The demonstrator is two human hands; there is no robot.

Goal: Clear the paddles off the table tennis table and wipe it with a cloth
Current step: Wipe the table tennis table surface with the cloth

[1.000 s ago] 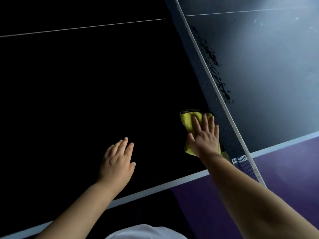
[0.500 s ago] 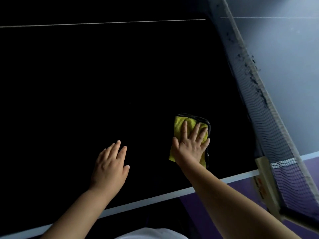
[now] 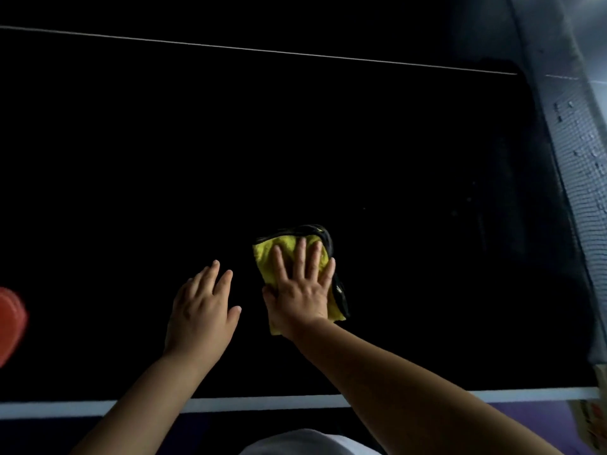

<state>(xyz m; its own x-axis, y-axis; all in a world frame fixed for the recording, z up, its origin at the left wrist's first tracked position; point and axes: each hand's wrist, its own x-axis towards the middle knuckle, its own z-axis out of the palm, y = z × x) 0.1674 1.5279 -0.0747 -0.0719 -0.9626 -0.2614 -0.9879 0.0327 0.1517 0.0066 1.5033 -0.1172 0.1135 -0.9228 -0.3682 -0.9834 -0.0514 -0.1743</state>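
Head view shows right hand [image 3: 300, 292] flat on the soft, limp cloth [image 3: 263, 257], probably best pinned mid-fold, left hand [image 3: 200, 310] empty, fingers straight.

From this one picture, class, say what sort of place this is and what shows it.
Probably a games room or sports hall: a dark table top with a white edge line, a mesh net along its right side, and a blurred red shape at left, perhaps a paddle.

The cloth [image 3: 286, 255] is yellow, edged black. The table [image 3: 328, 142] under it is black with white lines. Left of the cloth is a red-orange shape [image 3: 10, 323], and right of it a dark mesh net [image 3: 581, 165].
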